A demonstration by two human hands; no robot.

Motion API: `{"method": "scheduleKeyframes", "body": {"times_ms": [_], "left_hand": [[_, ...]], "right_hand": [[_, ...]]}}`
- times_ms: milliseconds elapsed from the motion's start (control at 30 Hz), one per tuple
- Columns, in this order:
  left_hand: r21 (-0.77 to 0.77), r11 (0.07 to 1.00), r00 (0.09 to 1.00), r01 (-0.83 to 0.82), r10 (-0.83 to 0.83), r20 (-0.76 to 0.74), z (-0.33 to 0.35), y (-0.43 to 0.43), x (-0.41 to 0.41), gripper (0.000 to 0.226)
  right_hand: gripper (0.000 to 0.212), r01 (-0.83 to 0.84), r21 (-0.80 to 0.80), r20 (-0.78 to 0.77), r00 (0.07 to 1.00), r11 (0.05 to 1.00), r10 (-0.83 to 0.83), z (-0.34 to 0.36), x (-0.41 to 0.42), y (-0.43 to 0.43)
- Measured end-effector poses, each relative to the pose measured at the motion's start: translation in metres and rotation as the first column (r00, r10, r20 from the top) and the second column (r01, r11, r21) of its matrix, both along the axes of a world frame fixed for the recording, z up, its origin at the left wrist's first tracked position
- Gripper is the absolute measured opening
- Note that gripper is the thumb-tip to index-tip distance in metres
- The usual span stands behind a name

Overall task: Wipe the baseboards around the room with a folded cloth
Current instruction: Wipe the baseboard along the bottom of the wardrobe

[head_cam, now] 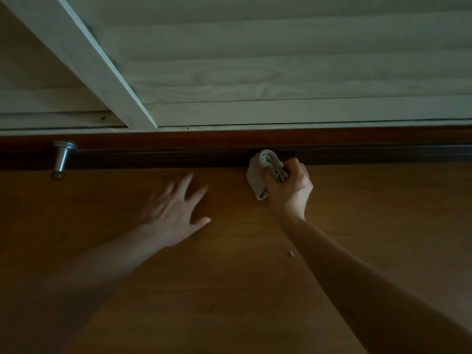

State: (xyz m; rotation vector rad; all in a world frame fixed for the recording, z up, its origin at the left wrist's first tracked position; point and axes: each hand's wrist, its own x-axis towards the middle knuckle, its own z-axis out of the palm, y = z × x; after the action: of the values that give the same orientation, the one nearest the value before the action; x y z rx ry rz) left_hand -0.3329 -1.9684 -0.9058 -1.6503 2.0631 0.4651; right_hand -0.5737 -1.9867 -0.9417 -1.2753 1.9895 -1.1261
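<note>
A dark brown baseboard (pixel 357 149) runs across the view where the wooden floor meets the pale panelled wall. My right hand (pixel 291 190) grips a folded grey cloth (pixel 263 169), and the cloth's top end touches the baseboard near the middle. My left hand (pixel 176 213) lies flat on the floor to the left, fingers spread, holding nothing, a short way in front of the baseboard.
A metal door stop (pixel 61 159) sticks out from the baseboard at the left. A white frame strip (pixel 102 72) crosses the wall diagonally. The brown wooden floor (pixel 255 302) carries a small crumb (pixel 290 254) near my right forearm.
</note>
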Motion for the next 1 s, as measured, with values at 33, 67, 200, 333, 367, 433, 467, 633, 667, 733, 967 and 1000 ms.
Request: {"method": "scheduleKeyframes", "body": {"times_ms": [33,67,200,333,367,433,467,633,667,733,967,1000], "left_hand": [[-0.011,0.996,0.996,0.083,-0.083,0.011,-0.003,0.001,-0.011,0.080],[-0.042,0.989,0.990,0.141,-0.142,-0.020,-0.003,0.000,-0.023,0.078],[-0.144,0.971,0.964,0.189,-0.211,-0.161,-0.026,-0.003,-0.058,0.070],[-0.247,0.961,0.957,0.126,-0.183,-0.225,-0.046,0.000,-0.077,0.066],[-0.271,0.954,0.955,0.131,-0.195,-0.225,-0.051,0.002,-0.080,0.066],[-0.279,0.950,0.952,0.137,-0.204,-0.229,-0.056,0.003,-0.084,0.065],[-0.281,0.950,0.952,0.135,-0.203,-0.229,-0.056,0.003,-0.084,0.065],[-0.291,0.949,0.957,0.118,-0.187,-0.221,-0.061,0.004,-0.087,0.063],[-0.289,0.950,0.956,0.116,-0.186,-0.228,-0.061,0.004,-0.087,0.063],[-0.289,0.950,0.954,0.120,-0.191,-0.233,-0.062,0.003,-0.084,0.063],[-0.295,0.945,0.951,0.141,-0.212,-0.224,-0.059,0.002,-0.078,0.065],[-0.302,0.944,0.955,0.134,-0.205,-0.215,-0.058,0.003,-0.074,0.066]], "right_hand": [[0.026,0.008,-0.018,-0.018,1.000,1.000,-0.008,-0.003,-0.009,0.000],[0.026,0.017,-0.027,-0.021,1.000,0.999,-0.018,-0.004,-0.017,0.000],[0.025,0.095,-0.049,-0.051,0.994,0.994,-0.097,-0.008,-0.059,0.006],[0.024,0.210,-0.045,-0.126,0.969,0.977,-0.214,-0.005,-0.124,0.010],[0.025,0.252,-0.040,-0.134,0.958,0.967,-0.255,-0.003,-0.138,0.010],[0.025,0.313,-0.021,-0.140,0.940,0.950,-0.313,-0.003,-0.156,0.011],[0.025,0.321,-0.021,-0.141,0.937,0.947,-0.321,-0.002,-0.158,0.011],[0.024,0.259,-0.022,-0.141,0.955,0.966,-0.260,-0.002,-0.152,0.008],[0.024,0.260,-0.020,-0.147,0.954,0.965,-0.260,-0.002,-0.155,0.009],[0.025,0.304,-0.019,-0.148,0.941,0.952,-0.304,-0.003,-0.163,0.009],[0.024,0.292,-0.012,-0.171,0.942,0.956,-0.290,-0.002,-0.161,0.008],[0.024,0.325,-0.012,-0.158,0.933,0.946,-0.323,-0.002,-0.163,0.008]]}}
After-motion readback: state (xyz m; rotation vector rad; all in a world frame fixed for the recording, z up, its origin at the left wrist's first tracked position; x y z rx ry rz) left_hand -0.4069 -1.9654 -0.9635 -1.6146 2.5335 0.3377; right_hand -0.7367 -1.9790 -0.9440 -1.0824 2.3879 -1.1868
